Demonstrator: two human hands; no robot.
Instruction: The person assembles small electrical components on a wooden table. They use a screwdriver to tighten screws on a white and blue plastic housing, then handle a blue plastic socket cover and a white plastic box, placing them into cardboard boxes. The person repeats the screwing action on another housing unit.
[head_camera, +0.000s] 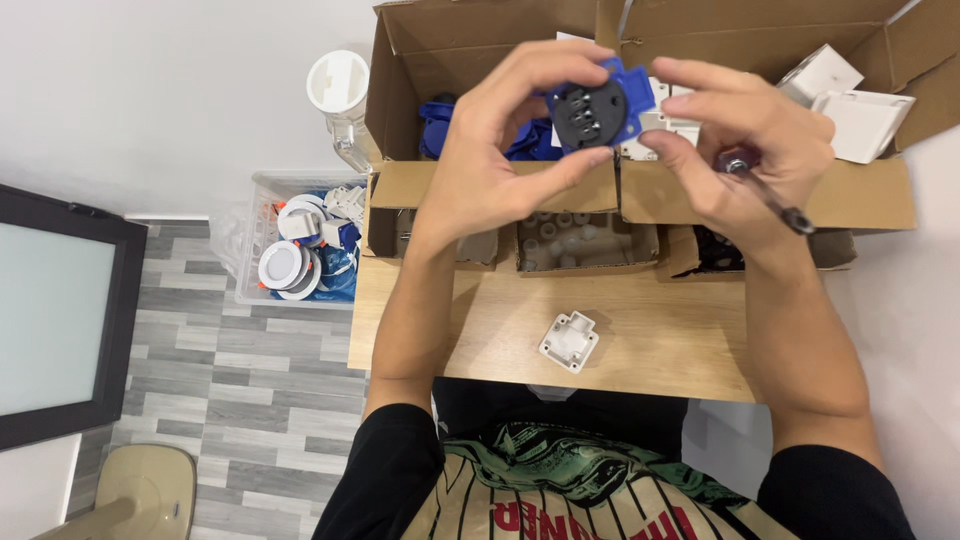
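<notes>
Head view: above the wooden table, hemmed at its far edge by open cardboard boxes with bare room near a small white housing, the left hand pinches a blue socket between thumb and fingers, while the right hand touches it, curled around a screwdriver.
</notes>
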